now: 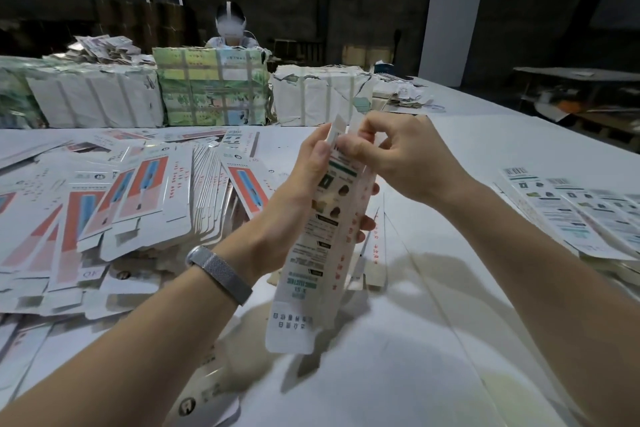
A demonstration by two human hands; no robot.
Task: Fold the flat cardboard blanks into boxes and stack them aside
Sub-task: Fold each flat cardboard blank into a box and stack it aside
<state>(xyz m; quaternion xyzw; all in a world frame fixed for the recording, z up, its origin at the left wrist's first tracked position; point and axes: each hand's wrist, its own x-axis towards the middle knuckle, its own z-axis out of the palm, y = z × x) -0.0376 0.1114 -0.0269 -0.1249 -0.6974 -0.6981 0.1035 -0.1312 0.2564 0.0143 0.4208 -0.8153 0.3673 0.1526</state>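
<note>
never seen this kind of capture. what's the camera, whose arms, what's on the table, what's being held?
No machine here: one wide-angle camera on a person's head, looking forward and down at their own arms. The left hand grips a long, narrow box upright at its middle; the right hand pinches its top flap. The white table carries flat blanks spread on the left, more printed pieces on the right, and strapped bundles along the far edge. Another person sits behind those.

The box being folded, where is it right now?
Head view, centre: the box stands upright above the table, left hand gripping its middle, right hand pinching its top.
</note>
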